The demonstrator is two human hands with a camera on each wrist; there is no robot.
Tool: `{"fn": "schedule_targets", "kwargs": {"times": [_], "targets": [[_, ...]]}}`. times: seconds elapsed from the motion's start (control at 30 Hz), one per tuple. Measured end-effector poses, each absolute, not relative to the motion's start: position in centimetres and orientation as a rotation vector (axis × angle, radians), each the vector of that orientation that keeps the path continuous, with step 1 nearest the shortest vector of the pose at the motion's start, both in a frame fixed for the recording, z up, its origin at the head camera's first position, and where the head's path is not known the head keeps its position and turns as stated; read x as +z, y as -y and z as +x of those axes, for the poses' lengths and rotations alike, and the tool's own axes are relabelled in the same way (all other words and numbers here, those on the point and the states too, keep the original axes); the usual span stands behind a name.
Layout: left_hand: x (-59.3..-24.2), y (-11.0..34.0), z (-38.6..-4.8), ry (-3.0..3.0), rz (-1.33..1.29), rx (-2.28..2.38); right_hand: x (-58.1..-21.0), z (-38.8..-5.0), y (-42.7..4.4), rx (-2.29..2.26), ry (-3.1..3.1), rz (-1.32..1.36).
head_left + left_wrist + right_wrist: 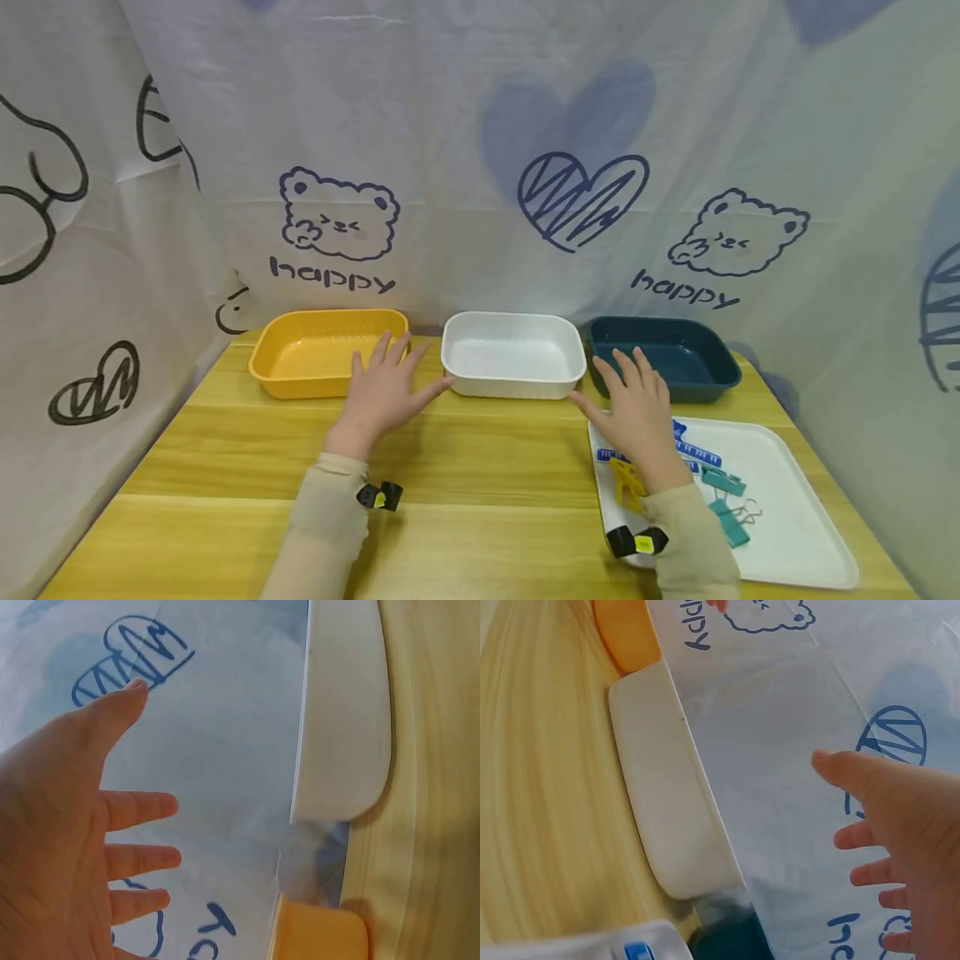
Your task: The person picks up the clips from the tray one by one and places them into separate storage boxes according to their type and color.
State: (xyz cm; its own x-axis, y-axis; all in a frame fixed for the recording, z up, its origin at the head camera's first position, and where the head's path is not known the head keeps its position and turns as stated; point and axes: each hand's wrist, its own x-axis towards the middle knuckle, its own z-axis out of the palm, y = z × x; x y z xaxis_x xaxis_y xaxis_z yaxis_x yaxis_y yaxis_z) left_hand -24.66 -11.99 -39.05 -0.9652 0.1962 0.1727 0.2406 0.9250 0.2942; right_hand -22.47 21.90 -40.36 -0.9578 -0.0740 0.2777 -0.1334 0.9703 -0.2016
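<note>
My left hand (382,400), fingers spread, is held in front of the yellow bin (300,387) and overlaps its right end in the head view. My right hand (637,412), also spread, is above the far left part of a white tray (795,517), near the dark teal bin (697,392). Neither hand holds anything. Between them stands a white bin (513,387). On the tray lie blue rulers (699,453), a yellow clip (626,479) and teal binder clips (729,521); my right hand and forearm hide part of them.
The three bins stand in a row at the back of the wooden table (480,475). Directly behind them hangs a white curtain (465,167) with bear and heart drawings, and it runs down both sides too. All three bins look empty inside.
</note>
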Motion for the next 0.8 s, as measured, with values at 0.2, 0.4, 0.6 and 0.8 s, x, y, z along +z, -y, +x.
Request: {"fn": "schedule_targets", "kwargs": {"times": [0.2, 0.4, 0.6, 0.8], "targets": [[-39.0, 10.8, -24.2, 2.828, -0.451, -0.429, -39.7, -21.3, -23.1, 0.275, 2.750, 0.157], [-39.4, 9.3, -23.6, 2.688, -0.584, -0.315, -39.7, -20.6, -24.9, 0.233, 2.640, 0.176], [-39.6, 7.7, -23.0, 2.465, -0.708, -0.254, -39.5, -19.7, -26.7, 0.198, 2.560, 0.203], [-40.2, 6.0, -22.8, 2.339, -0.806, -0.230, -39.3, -18.7, -28.5, 0.152, 2.567, 0.166]]}}
